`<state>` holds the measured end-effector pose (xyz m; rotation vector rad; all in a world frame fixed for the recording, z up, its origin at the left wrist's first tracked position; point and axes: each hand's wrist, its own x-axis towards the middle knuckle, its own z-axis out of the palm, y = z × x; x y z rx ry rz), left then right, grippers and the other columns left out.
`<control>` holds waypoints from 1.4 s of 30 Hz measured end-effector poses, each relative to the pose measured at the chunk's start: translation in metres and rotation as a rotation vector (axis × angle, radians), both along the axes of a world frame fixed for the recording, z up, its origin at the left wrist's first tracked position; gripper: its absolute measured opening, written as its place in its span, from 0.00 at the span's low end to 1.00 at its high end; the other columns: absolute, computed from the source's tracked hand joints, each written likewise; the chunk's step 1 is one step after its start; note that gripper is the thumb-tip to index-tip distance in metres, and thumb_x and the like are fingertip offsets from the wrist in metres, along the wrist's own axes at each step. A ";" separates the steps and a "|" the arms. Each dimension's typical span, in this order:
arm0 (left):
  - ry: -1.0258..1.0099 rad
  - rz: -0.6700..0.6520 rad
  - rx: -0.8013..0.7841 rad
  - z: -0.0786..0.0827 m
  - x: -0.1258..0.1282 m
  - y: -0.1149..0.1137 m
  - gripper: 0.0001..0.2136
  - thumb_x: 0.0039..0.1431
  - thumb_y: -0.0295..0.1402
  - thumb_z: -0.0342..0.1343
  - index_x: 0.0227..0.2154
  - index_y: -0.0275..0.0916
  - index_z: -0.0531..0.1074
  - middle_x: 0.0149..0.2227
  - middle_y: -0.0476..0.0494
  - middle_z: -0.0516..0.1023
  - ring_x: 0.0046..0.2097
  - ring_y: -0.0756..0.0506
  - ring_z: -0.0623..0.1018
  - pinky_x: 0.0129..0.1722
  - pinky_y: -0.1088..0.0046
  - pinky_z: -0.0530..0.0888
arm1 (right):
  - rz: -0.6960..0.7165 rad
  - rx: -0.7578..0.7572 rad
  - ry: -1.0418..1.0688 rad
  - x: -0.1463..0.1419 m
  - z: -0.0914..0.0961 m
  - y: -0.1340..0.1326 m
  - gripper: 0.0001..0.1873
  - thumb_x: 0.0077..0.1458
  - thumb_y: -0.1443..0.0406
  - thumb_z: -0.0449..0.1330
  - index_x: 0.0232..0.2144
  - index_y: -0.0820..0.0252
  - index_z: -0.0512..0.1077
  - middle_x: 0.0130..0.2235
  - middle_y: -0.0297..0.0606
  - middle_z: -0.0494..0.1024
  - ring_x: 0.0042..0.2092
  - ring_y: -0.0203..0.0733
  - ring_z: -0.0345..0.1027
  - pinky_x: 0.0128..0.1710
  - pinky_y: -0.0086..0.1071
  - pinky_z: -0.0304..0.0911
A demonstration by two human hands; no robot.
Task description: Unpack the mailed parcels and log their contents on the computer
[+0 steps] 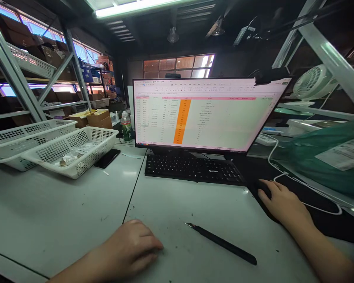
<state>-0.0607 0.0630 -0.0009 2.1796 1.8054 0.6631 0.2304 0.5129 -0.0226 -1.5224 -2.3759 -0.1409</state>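
Observation:
My right hand [283,202] rests on a black computer mouse [264,186], its fingers over the far end of it, on a black mouse pad [318,208]. On the white tabletop lies my left hand [134,247], loosely curled with the fingers together; nothing shows in it. Between the two hands is a black craft knife [224,243], its metal tip pointing toward the back left. Beyond them a black keyboard [191,169] sits in front of a monitor [206,114], which displays a spreadsheet with an orange column and a pink header row.
White perforated baskets [76,151] stand at the left, one holding small items. Beside them lie a black phone [107,158] and a bottle [126,125]. A green bag [330,157], a white cable [274,147] and a fan [314,82] are at the right.

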 end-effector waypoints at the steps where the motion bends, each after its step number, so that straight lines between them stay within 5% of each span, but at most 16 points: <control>1: -0.002 0.000 -0.002 0.000 0.000 0.000 0.12 0.65 0.30 0.53 0.49 0.45 0.72 0.42 0.46 0.80 0.44 0.44 0.79 0.47 0.65 0.70 | 0.003 0.003 0.000 0.000 0.000 0.000 0.33 0.66 0.53 0.38 0.63 0.63 0.66 0.64 0.56 0.65 0.56 0.62 0.66 0.53 0.49 0.64; 20: -0.043 -0.003 0.043 -0.004 -0.004 0.000 0.12 0.65 0.29 0.53 0.49 0.46 0.72 0.43 0.47 0.80 0.44 0.44 0.78 0.47 0.65 0.70 | 0.009 0.056 0.005 0.007 -0.019 0.022 0.35 0.63 0.50 0.38 0.59 0.60 0.70 0.63 0.51 0.67 0.57 0.63 0.66 0.53 0.50 0.67; 26: -0.162 0.061 0.094 -0.011 -0.010 0.008 0.10 0.66 0.30 0.52 0.47 0.44 0.73 0.44 0.46 0.81 0.46 0.44 0.78 0.49 0.63 0.70 | 0.014 0.042 -0.001 0.004 -0.011 0.014 0.33 0.63 0.51 0.40 0.60 0.60 0.70 0.62 0.52 0.68 0.55 0.63 0.68 0.51 0.52 0.68; 32: 0.067 0.242 0.011 0.004 -0.004 0.064 0.13 0.62 0.34 0.60 0.48 0.42 0.72 0.50 0.41 0.73 0.53 0.39 0.72 0.56 0.59 0.69 | -0.005 0.024 0.008 -0.003 -0.001 -0.003 0.30 0.65 0.54 0.43 0.60 0.60 0.69 0.62 0.51 0.68 0.55 0.62 0.67 0.52 0.52 0.67; 37: 0.241 0.437 0.060 -0.004 -0.016 0.135 0.16 0.60 0.40 0.63 0.46 0.37 0.70 0.55 0.37 0.69 0.58 0.36 0.68 0.63 0.55 0.63 | 0.000 0.014 0.000 -0.004 0.000 -0.009 0.30 0.66 0.55 0.43 0.62 0.60 0.68 0.63 0.51 0.67 0.56 0.62 0.66 0.54 0.50 0.65; 42: 0.247 0.550 0.120 -0.011 -0.031 0.165 0.15 0.61 0.39 0.63 0.45 0.37 0.69 0.56 0.34 0.68 0.62 0.35 0.65 0.67 0.52 0.57 | 0.009 0.019 -0.005 -0.004 0.003 -0.012 0.30 0.66 0.55 0.43 0.62 0.61 0.68 0.63 0.52 0.67 0.57 0.61 0.66 0.55 0.49 0.65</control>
